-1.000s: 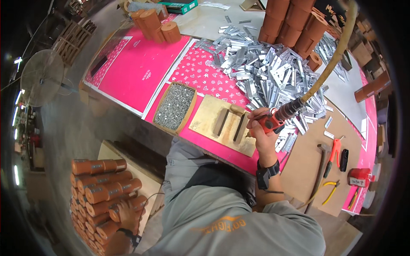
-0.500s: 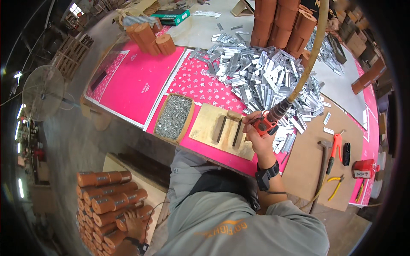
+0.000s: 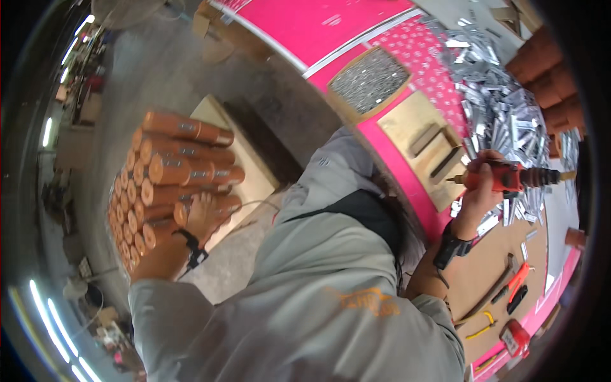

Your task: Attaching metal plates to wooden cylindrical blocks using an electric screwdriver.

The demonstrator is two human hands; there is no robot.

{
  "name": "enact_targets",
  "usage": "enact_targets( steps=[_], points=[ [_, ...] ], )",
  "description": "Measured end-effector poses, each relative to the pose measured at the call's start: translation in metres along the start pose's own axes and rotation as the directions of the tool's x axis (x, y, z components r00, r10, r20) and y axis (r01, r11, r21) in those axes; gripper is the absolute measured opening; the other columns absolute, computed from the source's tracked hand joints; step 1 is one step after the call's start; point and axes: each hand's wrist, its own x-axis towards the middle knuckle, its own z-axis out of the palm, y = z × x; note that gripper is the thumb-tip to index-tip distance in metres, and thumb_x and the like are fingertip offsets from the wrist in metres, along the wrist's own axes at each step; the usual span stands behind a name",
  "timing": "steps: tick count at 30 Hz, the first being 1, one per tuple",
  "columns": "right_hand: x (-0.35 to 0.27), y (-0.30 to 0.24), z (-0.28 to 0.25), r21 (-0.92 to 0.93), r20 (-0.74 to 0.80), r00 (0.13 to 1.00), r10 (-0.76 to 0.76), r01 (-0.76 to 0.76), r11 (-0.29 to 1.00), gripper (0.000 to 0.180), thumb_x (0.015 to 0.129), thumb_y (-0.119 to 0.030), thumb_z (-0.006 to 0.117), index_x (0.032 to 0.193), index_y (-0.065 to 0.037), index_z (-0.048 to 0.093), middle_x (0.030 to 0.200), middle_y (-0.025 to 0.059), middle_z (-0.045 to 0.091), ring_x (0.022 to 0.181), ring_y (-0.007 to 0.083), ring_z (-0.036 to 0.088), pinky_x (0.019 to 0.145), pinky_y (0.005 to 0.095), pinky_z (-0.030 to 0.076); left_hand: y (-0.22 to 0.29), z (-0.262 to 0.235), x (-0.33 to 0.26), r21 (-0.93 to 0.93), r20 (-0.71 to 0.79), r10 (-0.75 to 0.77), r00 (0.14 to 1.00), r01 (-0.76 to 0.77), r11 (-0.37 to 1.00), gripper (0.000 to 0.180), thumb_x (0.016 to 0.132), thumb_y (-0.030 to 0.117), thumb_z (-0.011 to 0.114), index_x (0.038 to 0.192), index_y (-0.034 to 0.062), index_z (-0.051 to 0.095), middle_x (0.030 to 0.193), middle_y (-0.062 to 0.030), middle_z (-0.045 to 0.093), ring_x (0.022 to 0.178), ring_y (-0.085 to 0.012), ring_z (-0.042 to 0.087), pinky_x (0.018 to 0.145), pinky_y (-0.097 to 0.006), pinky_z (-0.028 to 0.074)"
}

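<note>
View swung leftward since the earlier frame: left hand (image 3: 202,214) on a stacked brown cylinder (image 3: 226,204), grip closure indeterminable; right hand (image 3: 482,190) grasping a red driver (image 3: 507,177) near the wooden board (image 3: 406,122), apparently kept handy.

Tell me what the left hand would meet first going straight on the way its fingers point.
Most likely the next row of brown cylinders, just beyond the left hand; depth is unclear, so it might slide over the top instead.
</note>
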Motion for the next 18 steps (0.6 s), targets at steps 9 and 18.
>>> enact_targets(
  steps=[9,18],
  points=[
    [0.001,-0.002,0.006,-0.054,0.003,1.0,-0.022,0.022,0.998,0.026,0.085,-0.008,0.06,0.109,0.002,0.06,0.096,0.0122,0.065,0.074,0.0146,0.06,0.071,0.0284,0.051,-0.008,-0.007,-0.01,0.194,-0.013,0.127,0.992,-0.122,0.973,0.05,0.097,0.036,0.051,0.142,0.0161,0.049,0.123,-0.0082,0.052,0.116,-0.0281,0.045,0.093,-0.05,0.035],
    [0.001,0.0,0.001,-0.01,0.04,0.999,-0.038,0.038,0.999,0.027,0.086,-0.006,0.058,0.111,0.003,0.059,0.098,0.0137,0.064,0.074,0.0154,0.06,0.072,0.0294,0.051,-0.001,0.012,0.007,0.166,0.014,-0.004,1.0,0.002,0.986,0.05,0.096,0.035,0.053,0.138,0.0104,0.051,0.122,-0.0074,0.053,0.116,-0.0263,0.046,0.092,-0.048,0.036]
  ],
)
